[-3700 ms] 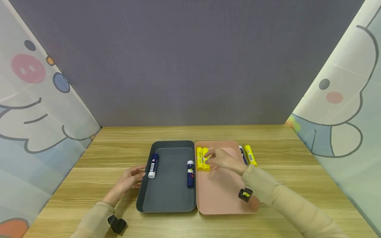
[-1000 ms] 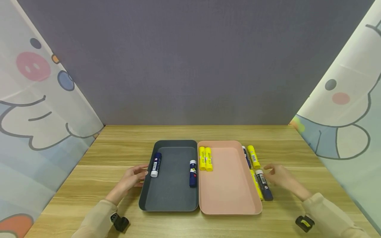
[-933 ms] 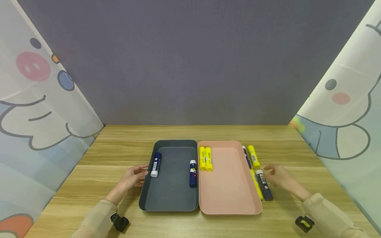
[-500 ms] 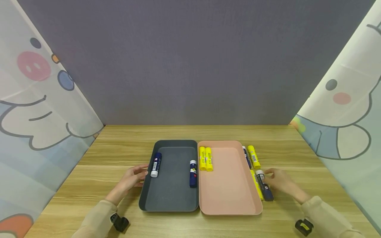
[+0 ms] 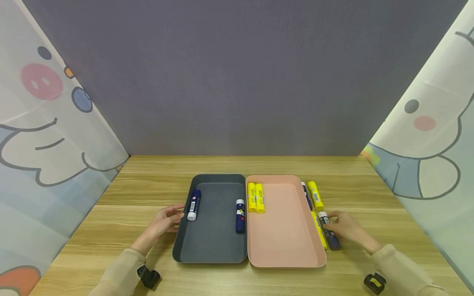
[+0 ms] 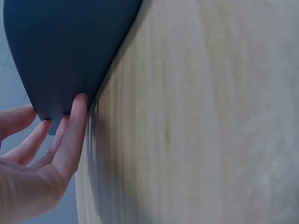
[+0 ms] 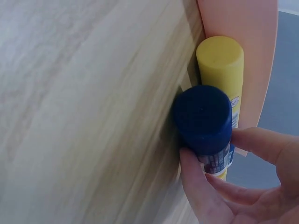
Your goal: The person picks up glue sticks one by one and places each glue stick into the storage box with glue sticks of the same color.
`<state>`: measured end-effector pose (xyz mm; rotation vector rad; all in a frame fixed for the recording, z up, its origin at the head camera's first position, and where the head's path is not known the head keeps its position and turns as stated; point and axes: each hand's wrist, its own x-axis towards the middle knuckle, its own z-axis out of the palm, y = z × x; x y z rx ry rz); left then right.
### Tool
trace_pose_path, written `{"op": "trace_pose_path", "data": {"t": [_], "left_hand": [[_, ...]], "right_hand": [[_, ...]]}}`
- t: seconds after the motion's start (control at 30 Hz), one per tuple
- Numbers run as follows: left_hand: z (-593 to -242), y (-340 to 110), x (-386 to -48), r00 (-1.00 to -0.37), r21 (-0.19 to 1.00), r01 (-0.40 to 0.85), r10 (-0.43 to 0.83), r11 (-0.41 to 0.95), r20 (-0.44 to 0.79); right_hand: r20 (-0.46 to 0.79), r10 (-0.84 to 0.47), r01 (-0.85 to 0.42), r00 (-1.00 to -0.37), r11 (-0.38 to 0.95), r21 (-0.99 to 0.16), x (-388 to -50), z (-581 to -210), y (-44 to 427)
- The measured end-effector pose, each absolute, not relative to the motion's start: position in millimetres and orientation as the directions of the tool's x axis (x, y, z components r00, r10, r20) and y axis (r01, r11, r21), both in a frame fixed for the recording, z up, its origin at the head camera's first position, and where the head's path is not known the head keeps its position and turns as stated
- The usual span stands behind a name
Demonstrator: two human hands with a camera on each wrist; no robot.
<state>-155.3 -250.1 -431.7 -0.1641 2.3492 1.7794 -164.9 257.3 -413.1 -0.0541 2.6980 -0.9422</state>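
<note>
Beside the pink tray, my right hand pinches a navy glue stick with a white cap between thumb and fingers; the stick lies on the table. The right wrist view gives its dark end close up, next to a yellow glue stick. My left hand touches the left wall of the dark grey tray with extended fingertips. Two navy glue sticks lie apart in the grey tray, one along its left wall, the other near its right wall.
Two yellow glue sticks lie side by side in the pink tray's far left corner. Right of that tray, on the wooden table, rest a navy glue stick and a yellow one. A grey panel stands behind.
My right hand has left the pink tray's yellow sticks, moved right to the navy glue stick, and its fingers have closed onto that stick. My left hand stays at the grey tray.
</note>
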Motion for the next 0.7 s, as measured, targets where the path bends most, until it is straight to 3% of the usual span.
{"op": "trace_pose_path", "data": {"t": [0.7], "left_hand": [[-432.5,-250.2,-155.3,-0.977,0.948,-0.190,0.047,0.255,-0.208]], "right_hand": [[-0.281,-0.140,0.084,-0.950,0.750,-0.656,-163.5,-409.1,253.1]]}}
